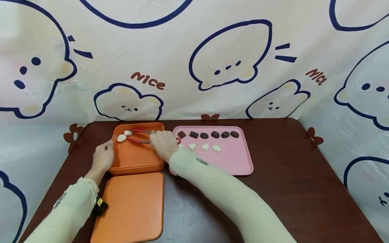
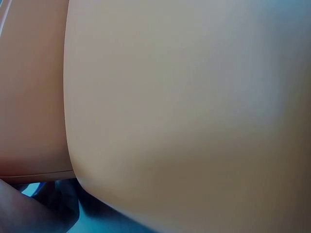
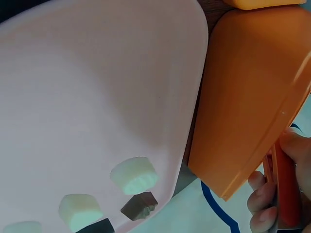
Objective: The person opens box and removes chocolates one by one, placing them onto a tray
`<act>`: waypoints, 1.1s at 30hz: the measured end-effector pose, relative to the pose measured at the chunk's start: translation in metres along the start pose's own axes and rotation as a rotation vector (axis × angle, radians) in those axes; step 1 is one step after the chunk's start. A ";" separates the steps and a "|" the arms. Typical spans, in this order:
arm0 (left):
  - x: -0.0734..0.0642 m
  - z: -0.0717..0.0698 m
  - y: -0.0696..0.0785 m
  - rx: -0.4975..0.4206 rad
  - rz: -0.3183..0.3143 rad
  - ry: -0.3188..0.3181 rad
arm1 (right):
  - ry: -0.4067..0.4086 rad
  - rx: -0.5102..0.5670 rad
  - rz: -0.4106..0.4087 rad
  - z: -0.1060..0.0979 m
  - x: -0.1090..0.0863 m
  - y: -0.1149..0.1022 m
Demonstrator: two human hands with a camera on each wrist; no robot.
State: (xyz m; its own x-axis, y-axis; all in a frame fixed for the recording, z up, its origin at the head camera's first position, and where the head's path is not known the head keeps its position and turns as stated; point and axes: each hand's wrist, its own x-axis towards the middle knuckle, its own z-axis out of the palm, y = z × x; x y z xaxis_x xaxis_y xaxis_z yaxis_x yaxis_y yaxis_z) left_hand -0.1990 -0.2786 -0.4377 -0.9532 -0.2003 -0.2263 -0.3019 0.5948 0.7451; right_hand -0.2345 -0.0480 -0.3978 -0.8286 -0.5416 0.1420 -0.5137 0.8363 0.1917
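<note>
My right hand (image 1: 164, 143) grips red-tipped tongs (image 1: 138, 141) over the orange box (image 1: 133, 158); in the right wrist view, fingers and thumb wrap the red tongs handle (image 3: 285, 189). The tong tips stand apart inside the box, close to two white candy pieces (image 1: 122, 138) in its far left corner. At the box's left wall, my left hand (image 1: 103, 156) holds the rim. White candies (image 1: 205, 147) and dark chocolates (image 1: 215, 134) lie in two rows on the pink tray (image 1: 231, 163), one white piece partly hidden by my right hand.
An orange lid (image 1: 133, 206) lies flat in front of the box, below my left wrist. The pink tray stands close to the box's right side. All rest on a dark brown table (image 1: 279, 168), with a printed cloth (image 1: 176, 60) behind.
</note>
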 end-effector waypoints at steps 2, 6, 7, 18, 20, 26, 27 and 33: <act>0.000 0.000 -0.001 -0.001 0.002 0.004 | 0.014 -0.004 0.003 0.000 0.000 -0.002; 0.001 0.000 -0.001 0.002 0.005 0.009 | 0.023 0.006 0.006 -0.001 0.000 -0.003; 0.001 0.000 -0.001 0.003 0.004 0.010 | 0.016 0.013 0.004 -0.001 0.000 -0.002; 0.001 0.001 0.000 0.019 0.018 0.015 | -0.081 0.173 0.048 -0.003 -0.001 0.005; 0.001 0.000 0.000 0.021 0.018 0.014 | -0.097 0.199 0.066 -0.006 -0.002 0.007; 0.002 0.000 0.001 0.014 0.013 0.012 | -0.126 0.287 0.113 -0.013 -0.008 0.014; 0.002 0.000 0.001 0.015 0.013 0.012 | -0.125 0.301 0.115 -0.013 -0.010 0.015; 0.002 -0.001 0.001 0.022 0.007 0.009 | -0.132 0.399 0.121 -0.014 -0.021 0.027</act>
State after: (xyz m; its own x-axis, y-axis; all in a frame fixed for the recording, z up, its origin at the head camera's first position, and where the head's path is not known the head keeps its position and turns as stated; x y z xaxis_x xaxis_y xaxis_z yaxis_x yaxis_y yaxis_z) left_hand -0.2009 -0.2793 -0.4364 -0.9553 -0.2028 -0.2153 -0.2953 0.6134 0.7325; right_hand -0.2273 -0.0153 -0.3823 -0.8963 -0.4434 0.0096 -0.4352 0.8749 -0.2125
